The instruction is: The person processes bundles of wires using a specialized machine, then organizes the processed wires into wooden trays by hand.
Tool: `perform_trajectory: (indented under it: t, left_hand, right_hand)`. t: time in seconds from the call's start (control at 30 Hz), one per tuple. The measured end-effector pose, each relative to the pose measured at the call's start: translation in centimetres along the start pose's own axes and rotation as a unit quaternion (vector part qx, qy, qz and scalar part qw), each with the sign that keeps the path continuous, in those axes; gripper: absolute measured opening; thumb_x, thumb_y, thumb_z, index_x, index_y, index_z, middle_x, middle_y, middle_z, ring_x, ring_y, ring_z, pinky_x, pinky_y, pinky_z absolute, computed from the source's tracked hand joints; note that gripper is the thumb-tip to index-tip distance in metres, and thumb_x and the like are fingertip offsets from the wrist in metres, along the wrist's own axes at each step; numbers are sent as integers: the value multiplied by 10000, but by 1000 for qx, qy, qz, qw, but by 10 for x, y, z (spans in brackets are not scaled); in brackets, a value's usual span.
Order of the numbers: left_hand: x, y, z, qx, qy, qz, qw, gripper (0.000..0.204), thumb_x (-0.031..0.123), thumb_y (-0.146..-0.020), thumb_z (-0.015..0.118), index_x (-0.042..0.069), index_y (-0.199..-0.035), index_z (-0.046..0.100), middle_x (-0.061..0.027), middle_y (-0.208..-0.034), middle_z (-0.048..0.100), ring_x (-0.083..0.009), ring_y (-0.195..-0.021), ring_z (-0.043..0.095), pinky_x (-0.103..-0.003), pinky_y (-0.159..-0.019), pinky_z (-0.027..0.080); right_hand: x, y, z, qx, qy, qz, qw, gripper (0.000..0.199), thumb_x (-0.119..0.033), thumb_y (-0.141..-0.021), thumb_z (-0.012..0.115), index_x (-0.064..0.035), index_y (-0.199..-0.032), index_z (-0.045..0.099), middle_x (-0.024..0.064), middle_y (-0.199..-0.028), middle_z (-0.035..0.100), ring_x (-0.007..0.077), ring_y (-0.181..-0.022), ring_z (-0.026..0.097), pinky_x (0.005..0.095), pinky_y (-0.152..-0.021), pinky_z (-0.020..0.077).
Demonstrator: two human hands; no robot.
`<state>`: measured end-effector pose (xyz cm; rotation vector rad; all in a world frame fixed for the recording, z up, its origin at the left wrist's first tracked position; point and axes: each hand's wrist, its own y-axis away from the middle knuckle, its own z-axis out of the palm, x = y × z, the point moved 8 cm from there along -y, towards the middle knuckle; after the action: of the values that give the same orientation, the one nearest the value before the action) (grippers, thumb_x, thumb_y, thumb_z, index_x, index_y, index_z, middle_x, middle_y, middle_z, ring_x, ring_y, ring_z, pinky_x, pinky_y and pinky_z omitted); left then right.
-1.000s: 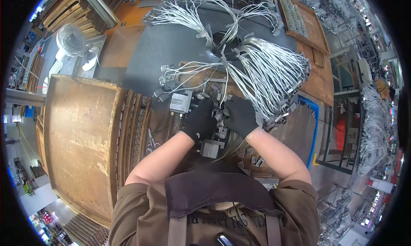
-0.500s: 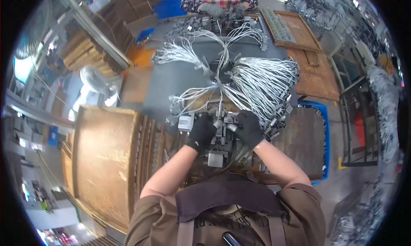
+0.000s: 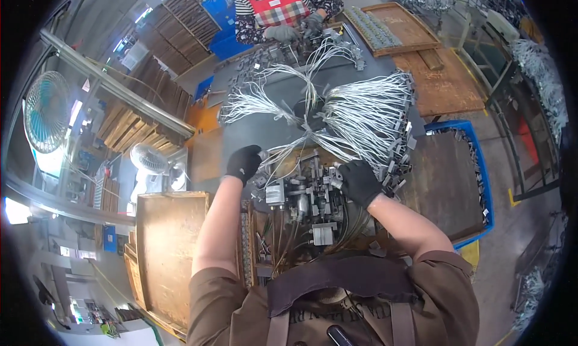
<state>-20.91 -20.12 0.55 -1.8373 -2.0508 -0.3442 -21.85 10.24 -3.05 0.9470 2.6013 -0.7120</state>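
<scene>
Right in front of me is the metal machine [image 3: 310,195], standing on the near part of the dark table [image 3: 211,147]. My left hand [image 3: 244,163], in a black glove, is beyond the machine's left corner, its fingers bent inward by the loose ends of the small bunch of white wires [image 3: 288,147]. I can't make out how far apart the fingers are, or whether they pinch one of those ends.

My right hand [image 3: 359,184], gloved the same way, is at the machine's right side with its fingers partly curled. A small pale piece shows by the fingertips, but I can't see whether I have hold of it or it belongs to the machine.

The small bunch lies just beyond the machine, toward its left. A big fan of white wires [image 3: 364,120] spreads beyond it to the right, its ends tipped with grey plugs [image 3: 397,156]. Left of the machine is a wooden tray [image 3: 171,249]; to its right is a blue bin [image 3: 481,189]. Across the table from the machine, a person in a red apron [image 3: 280,7] works in grey gloves [image 3: 282,33].
</scene>
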Motion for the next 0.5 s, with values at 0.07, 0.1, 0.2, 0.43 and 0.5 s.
perform_trajectory:
  t: [0.07, 0.1, 0.2, 0.43, 0.5]
  left_hand:
    - [-8, -1, -6, 35, -174, 20, 984, 236, 182, -783, 577, 73, -957, 694, -154, -940, 676, -350, -900, 621, -432, -809, 490]
    - [-4, 4, -6, 77, -189, 29, 978, 197, 136, -742, 564, 90, -881, 695, -118, -894, 663, -346, -878, 597, -444, -783, 485]
    - [11, 21, 2, 114, -150, 10, 982, 179, 155, -761, 585, 111, -889, 701, -122, -1053, 635, -324, -981, 571, -415, -832, 483]
    - [67, 119, -33, 111, -37, -110, 987, 467, 215, -826, 638, 83, -1263, 541, -230, -1338, 465, -376, -1202, 480, -450, -971, 428]
    - [78, 173, -52, 90, 31, -145, 985, 455, 269, -851, 656, 64, -1243, 549, -231, -1265, 533, -346, -1161, 529, -429, -953, 437]
  right_hand:
    - [-1, -1, 1, -12, 6, -1, 1000, 451, -434, -868, 590, -55, -1111, 596, 124, -961, 624, 307, -930, 566, 420, -872, 410]
    - [-1, -1, 1, -15, 1, 6, 1000, 451, -435, -864, 593, -55, -1109, 598, 125, -958, 625, 307, -929, 565, 423, -871, 407]
    - [-3, 0, -1, -5, 5, 1, 1000, 430, -403, -844, 622, -66, -1110, 605, 125, -925, 620, 312, -903, 567, 427, -841, 416]
    - [-7, 0, 2, 26, -49, -11, 998, 326, -369, -813, 644, -73, -950, 640, 170, -833, 601, 366, -852, 552, 466, -762, 415]
    - [-9, -1, 10, -2, 15, -17, 1000, 328, -378, -832, 617, -62, -920, 643, 179, -845, 604, 377, -843, 549, 466, -755, 410]
